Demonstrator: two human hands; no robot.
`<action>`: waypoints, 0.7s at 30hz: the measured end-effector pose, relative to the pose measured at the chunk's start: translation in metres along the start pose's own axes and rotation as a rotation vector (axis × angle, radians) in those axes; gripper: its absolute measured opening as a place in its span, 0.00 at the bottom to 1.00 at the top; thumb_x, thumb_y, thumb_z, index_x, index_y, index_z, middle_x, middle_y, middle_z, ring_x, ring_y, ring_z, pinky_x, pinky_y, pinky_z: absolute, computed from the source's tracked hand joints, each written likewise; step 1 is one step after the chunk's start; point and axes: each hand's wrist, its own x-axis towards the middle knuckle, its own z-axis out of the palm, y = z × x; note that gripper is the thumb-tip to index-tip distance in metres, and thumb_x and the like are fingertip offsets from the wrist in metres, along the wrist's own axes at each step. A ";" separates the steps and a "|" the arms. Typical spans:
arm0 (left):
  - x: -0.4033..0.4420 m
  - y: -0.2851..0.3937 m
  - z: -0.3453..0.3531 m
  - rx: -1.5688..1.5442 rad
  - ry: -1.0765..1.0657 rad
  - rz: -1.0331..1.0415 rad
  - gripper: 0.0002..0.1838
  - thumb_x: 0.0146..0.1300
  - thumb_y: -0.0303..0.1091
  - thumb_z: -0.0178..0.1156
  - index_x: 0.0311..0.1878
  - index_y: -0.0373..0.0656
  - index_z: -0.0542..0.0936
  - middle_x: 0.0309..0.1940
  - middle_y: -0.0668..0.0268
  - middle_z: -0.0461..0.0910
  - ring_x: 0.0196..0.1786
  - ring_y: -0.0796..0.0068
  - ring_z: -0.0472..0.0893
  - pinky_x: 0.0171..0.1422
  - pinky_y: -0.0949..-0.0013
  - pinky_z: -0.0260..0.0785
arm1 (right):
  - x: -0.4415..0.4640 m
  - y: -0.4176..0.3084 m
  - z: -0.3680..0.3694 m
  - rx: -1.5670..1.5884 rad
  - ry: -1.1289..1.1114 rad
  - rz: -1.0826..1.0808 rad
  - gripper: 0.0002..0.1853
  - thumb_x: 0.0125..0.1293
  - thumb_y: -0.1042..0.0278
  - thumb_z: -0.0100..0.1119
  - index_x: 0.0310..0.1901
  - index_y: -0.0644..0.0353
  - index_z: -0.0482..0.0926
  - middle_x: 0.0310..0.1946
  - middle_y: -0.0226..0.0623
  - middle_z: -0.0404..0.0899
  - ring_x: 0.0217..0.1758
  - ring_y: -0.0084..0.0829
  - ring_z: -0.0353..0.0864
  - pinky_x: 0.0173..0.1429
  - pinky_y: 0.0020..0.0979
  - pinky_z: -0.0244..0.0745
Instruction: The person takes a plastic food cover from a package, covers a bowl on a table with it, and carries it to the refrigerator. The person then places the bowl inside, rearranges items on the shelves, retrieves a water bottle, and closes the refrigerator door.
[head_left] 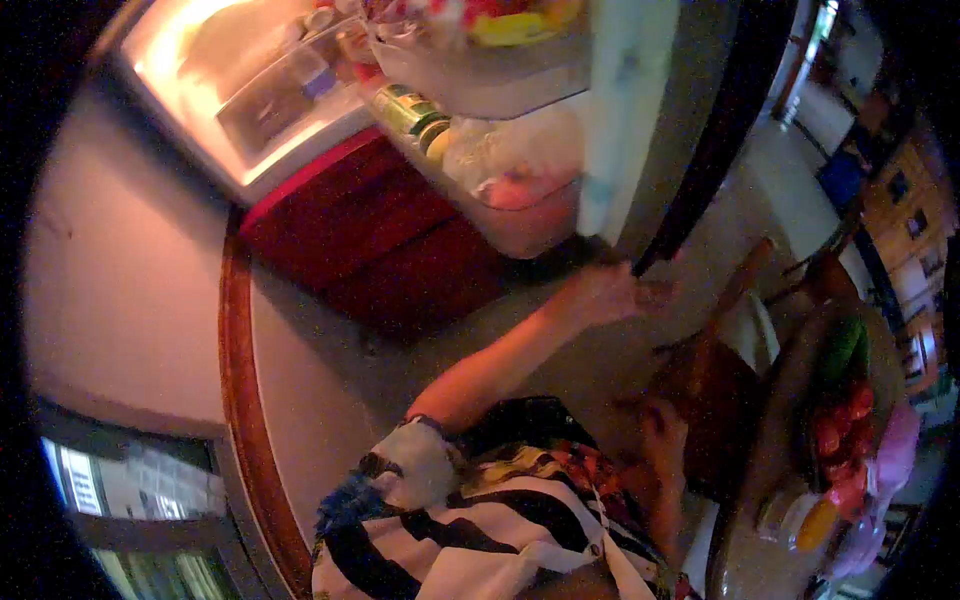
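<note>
The refrigerator door (pixel 640 130) stands open, with food in its clear shelves. My left hand (pixel 630 292) is at the door's lower outer corner, its fingers curled around the edge. My right hand (pixel 662 425) is low in front of my body, near a dark brown chair (pixel 715 400), and touches nothing that I can make out. Its fingers are dim and blurred. In the lower door shelf (pixel 540 235) lie a green jar or can (pixel 408 108) and a clear plastic bag (pixel 500 150) with reddish items.
Red drawer fronts (pixel 380 230) form the refrigerator's lower part. A clear bin (pixel 275 105) sits inside the lit compartment. To the right, a table (pixel 745 540) bears red items (pixel 845 440), a pink bag (pixel 897 445) and a jar (pixel 800 522). A wall is at left.
</note>
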 end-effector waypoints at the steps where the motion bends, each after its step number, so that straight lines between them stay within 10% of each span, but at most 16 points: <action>1: -0.020 0.002 -0.001 0.018 0.005 0.021 0.28 0.54 0.40 0.57 0.58 0.44 0.65 0.52 0.57 0.71 0.55 0.55 0.68 0.59 0.47 0.59 | 0.008 -0.020 -0.006 0.003 -0.017 -0.022 0.14 0.58 0.65 0.53 0.43 0.63 0.74 0.39 0.46 0.77 0.42 0.44 0.76 0.47 0.39 0.71; 4: -0.068 -0.018 0.017 0.125 -0.053 -0.068 0.36 0.57 0.48 0.55 0.65 0.45 0.54 0.61 0.57 0.61 0.60 0.52 0.64 0.60 0.45 0.58 | 0.017 -0.039 -0.028 0.085 -0.118 -0.108 0.11 0.57 0.74 0.52 0.42 0.65 0.75 0.34 0.45 0.79 0.37 0.37 0.79 0.43 0.33 0.72; 6: -0.100 -0.001 0.082 0.336 0.621 0.028 0.41 0.52 0.64 0.49 0.64 0.48 0.57 0.56 0.52 0.66 0.48 0.52 0.71 0.55 0.44 0.62 | 0.043 -0.024 -0.005 -0.002 -0.114 -0.281 0.10 0.58 0.72 0.52 0.42 0.62 0.76 0.36 0.43 0.79 0.39 0.37 0.79 0.44 0.33 0.72; 9: -0.182 0.019 0.078 0.274 0.276 0.164 0.47 0.49 0.66 0.53 0.66 0.49 0.51 0.60 0.49 0.61 0.58 0.46 0.65 0.60 0.43 0.56 | 0.072 -0.021 0.034 0.020 -0.257 -0.380 0.10 0.60 0.69 0.52 0.42 0.60 0.76 0.39 0.42 0.78 0.41 0.37 0.78 0.44 0.33 0.72; 13: -0.170 0.001 0.116 0.329 0.721 0.174 0.48 0.49 0.69 0.49 0.66 0.49 0.50 0.59 0.50 0.61 0.57 0.48 0.67 0.57 0.45 0.60 | 0.104 -0.030 -0.029 -0.091 -0.353 -0.394 0.12 0.60 0.67 0.53 0.43 0.61 0.75 0.40 0.41 0.77 0.41 0.37 0.78 0.44 0.33 0.73; 21: -0.232 0.093 0.146 0.632 1.034 0.844 0.44 0.50 0.66 0.49 0.65 0.48 0.52 0.57 0.51 0.63 0.54 0.50 0.68 0.54 0.48 0.61 | 0.123 -0.051 0.005 0.063 -0.603 -0.600 0.11 0.59 0.67 0.53 0.42 0.61 0.75 0.38 0.40 0.77 0.41 0.39 0.77 0.44 0.34 0.73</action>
